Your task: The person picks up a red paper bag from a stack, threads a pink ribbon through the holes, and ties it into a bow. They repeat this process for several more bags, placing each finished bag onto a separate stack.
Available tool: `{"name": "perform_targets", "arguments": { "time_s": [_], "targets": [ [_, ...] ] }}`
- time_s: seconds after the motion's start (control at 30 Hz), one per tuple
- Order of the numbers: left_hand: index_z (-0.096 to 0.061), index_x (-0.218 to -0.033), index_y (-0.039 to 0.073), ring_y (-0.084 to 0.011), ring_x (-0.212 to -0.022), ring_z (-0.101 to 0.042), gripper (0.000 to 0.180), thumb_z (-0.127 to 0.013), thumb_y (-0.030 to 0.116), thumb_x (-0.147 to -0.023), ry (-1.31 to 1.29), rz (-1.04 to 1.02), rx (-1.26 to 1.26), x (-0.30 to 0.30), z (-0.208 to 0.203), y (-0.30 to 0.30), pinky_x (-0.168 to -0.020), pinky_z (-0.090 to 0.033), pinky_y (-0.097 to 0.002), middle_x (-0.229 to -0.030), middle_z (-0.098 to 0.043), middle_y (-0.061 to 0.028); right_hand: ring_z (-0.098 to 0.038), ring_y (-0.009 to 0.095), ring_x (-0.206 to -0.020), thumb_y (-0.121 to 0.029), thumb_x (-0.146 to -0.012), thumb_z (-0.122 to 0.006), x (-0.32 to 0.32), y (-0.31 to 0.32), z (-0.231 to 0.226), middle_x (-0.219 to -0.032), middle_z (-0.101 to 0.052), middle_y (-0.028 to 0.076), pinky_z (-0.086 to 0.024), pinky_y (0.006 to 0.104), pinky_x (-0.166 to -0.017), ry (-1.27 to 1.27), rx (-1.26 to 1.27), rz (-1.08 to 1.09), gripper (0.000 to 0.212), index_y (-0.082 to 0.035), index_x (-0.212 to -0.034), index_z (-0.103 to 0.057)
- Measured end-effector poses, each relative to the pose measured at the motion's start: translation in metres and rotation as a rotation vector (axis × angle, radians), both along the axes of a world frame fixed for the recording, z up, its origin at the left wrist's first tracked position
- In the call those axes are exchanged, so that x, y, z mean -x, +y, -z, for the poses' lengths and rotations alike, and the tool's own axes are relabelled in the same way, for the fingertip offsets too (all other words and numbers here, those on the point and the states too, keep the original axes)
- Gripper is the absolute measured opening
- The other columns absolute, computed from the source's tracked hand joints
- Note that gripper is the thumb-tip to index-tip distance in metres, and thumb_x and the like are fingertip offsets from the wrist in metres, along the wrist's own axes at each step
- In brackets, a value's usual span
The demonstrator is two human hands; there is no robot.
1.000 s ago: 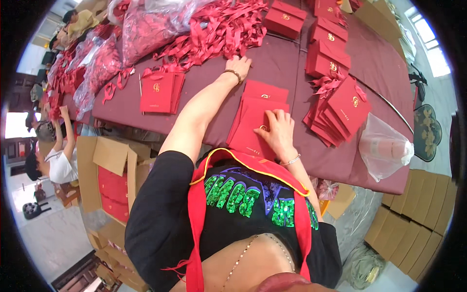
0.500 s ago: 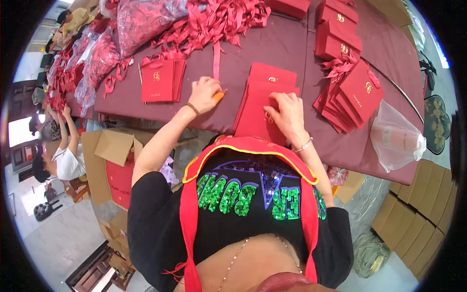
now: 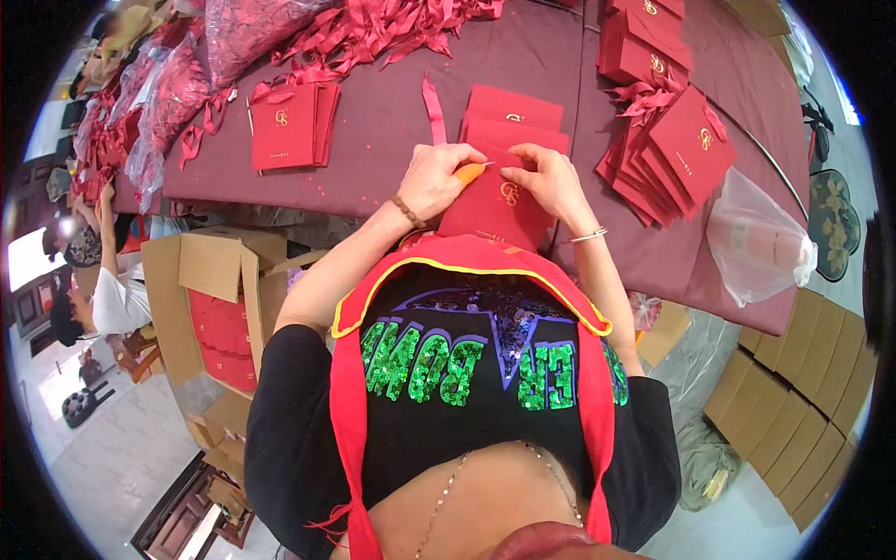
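Note:
A stack of red paper bags point(image 3: 495, 219) with gold emblems lies in front of me, flat on the cloth-covered table. At the top bag's upper left, my left hand point(image 3: 437, 183) is closed on a red ribbon point(image 3: 433, 107), whose free tail sticks out beyond the knuckles. An orange-yellow piece point(image 3: 469, 174) with a pale pointed tip lies along its thumb; whether it is a cover or a tool I cannot make out. My right hand point(image 3: 551, 182) has its thumb and bent fingers at the same bag's upper edge, close to the left fingertips.
A heap of red ribbons point(image 3: 373, 37) and plastic-wrapped bundles lie at the far left. Smaller bag stacks stand left point(image 3: 285, 131) and right point(image 3: 681, 149). A clear plastic bag point(image 3: 758, 238) sits at the right edge. Cartons stand below; another person works far left.
My left hand has moved right to the top bag, drawing the ribbon away from the heap. My right hand has shifted slightly up and left. The view has shifted a little.

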State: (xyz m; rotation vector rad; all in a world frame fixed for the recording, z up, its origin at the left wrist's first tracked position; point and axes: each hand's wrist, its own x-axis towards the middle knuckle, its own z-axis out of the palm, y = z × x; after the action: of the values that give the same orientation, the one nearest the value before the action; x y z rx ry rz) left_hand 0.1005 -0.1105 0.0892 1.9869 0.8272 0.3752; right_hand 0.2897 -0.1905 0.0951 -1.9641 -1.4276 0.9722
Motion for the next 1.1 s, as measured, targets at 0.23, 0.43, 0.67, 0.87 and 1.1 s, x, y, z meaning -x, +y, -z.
{"name": "perform_targets", "arguments": {
  "time_s": [0.23,0.43,0.67,0.87,1.1],
  "targets": [
    [-0.061,-0.081,0.012,-0.0183,-0.075,-0.055,0.006,-0.06,0.018,-0.079,0.116,-0.062,-0.688,-0.011,-0.002,-0.011,-0.073,-0.03,-0.0365,-0.073,-0.06,-0.0009,-0.062,0.031,-0.09,-0.03,-0.074,-0.067,0.001,-0.003,-0.003,-0.094,-0.065,0.016,-0.047,0.0385,-0.076,0.001,-0.03,-0.002,0.037,-0.009,-0.104,-0.063],
    [-0.057,-0.075,0.011,-0.0197,-0.072,-0.055,0.006,-0.057,0.011,-0.07,0.086,-0.031,-0.823,-0.019,-0.001,-0.015,-0.071,-0.031,-0.0396,-0.069,-0.058,-0.0031,-0.062,0.031,-0.09,-0.029,-0.074,-0.066,0.002,-0.003,-0.003,-0.095,-0.065,0.015,-0.048,0.0384,-0.076,0.013,-0.058,-0.005,0.036,-0.01,-0.104,-0.064],
    [-0.055,-0.073,0.009,-0.0207,-0.07,-0.054,0.005,-0.057,0.01,-0.068,0.126,-0.08,-0.832,-0.023,-0.004,-0.018,-0.072,-0.031,-0.0406,-0.066,-0.056,-0.0046,-0.062,0.03,-0.088,-0.026,-0.075,-0.066,0.004,-0.007,-0.002,-0.092,-0.066,0.014,-0.048,0.0377,-0.075,0.009,-0.146,-0.004,0.033,-0.01,-0.103,-0.064],
    [-0.056,-0.077,0.011,-0.0192,-0.073,-0.055,0.011,-0.058,0.01,-0.066,0.212,-0.08,-0.882,-0.026,-0.003,-0.024,-0.072,-0.031,-0.0392,-0.069,-0.059,-0.0035,-0.064,0.021,-0.083,-0.02,-0.076,-0.067,0.005,-0.007,-0.009,-0.089,-0.067,0.013,-0.047,0.0306,-0.074,0.03,-0.102,0.007,0.033,-0.005,-0.106,-0.062],
    [-0.055,-0.076,0.01,-0.02,-0.071,-0.055,0.012,-0.058,0.009,-0.064,0.205,-0.118,-0.864,-0.029,-0.004,-0.027,-0.072,-0.031,-0.0392,-0.068,-0.058,-0.0047,-0.063,0.018,-0.075,-0.016,-0.077,-0.066,0.004,-0.008,-0.002,-0.084,-0.067,0.013,-0.048,0.0295,-0.07,0.057,-0.133,-0.008,0.031,-0.004,-0.105,-0.062]
  ]
}}
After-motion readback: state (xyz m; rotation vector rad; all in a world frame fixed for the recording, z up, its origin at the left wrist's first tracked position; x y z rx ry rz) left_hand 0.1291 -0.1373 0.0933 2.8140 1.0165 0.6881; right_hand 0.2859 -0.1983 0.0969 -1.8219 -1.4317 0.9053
